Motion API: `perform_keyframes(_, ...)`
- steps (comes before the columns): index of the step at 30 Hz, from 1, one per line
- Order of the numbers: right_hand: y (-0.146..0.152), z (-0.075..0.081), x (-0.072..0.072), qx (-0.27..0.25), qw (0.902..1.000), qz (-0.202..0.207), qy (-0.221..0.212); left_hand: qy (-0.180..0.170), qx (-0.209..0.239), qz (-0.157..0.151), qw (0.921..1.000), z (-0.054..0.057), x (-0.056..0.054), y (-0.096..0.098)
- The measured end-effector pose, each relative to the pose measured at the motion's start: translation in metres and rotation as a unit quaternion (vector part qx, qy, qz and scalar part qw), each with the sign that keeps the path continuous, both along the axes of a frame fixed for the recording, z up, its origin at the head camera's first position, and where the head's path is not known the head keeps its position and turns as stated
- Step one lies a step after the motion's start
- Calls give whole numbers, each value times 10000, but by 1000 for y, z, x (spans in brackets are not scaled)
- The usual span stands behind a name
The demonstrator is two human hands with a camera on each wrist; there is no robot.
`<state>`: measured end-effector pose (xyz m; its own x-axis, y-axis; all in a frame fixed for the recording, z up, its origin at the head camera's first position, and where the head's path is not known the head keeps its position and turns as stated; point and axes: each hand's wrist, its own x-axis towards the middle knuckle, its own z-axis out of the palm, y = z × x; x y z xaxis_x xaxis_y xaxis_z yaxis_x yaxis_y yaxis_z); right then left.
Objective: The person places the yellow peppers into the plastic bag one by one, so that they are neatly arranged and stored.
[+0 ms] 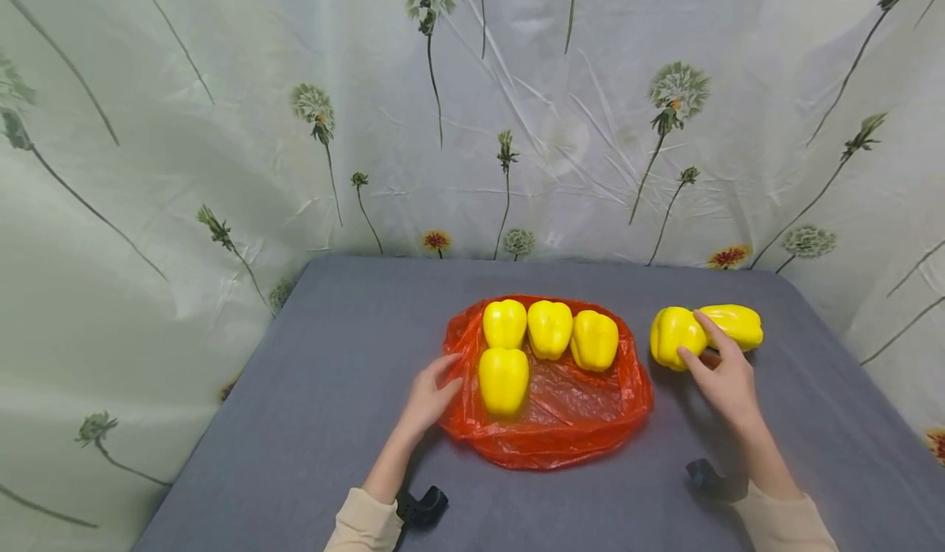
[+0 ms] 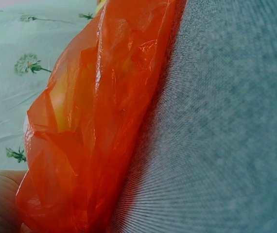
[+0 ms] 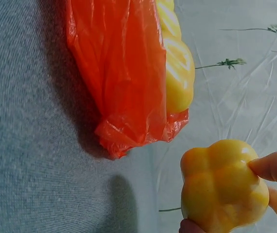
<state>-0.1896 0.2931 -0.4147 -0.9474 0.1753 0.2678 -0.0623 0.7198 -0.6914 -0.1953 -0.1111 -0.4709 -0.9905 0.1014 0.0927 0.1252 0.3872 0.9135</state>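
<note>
A red plastic bag (image 1: 561,445) lies spread open on the table, with several yellow bell peppers (image 1: 550,330) standing in its back and left parts. At the bag's left edge, my left hand (image 1: 430,394) grips the rim between thumb and fingers. The left wrist view shows the bag's crumpled side (image 2: 95,121) up close, part of the hand hidden behind it. Right of the bag, my right hand (image 1: 727,380) holds another yellow bell pepper (image 3: 221,184) by its sides, raised off the table. One more yellow pepper (image 1: 738,327) lies on its side just behind that hand.
The grey cloth-covered table (image 1: 332,355) reaches back to a pale curtain (image 1: 517,109) printed with dandelions. A black wrist mount (image 1: 422,507) sits on the left wrist, and a similar one (image 1: 705,474) on the right.
</note>
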Motion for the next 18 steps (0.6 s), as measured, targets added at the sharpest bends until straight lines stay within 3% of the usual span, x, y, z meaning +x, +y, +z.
perform_keyframes(18,-10,4,3,-158,9996,234,100,146,-40,-14,9999,-3,-1,0)
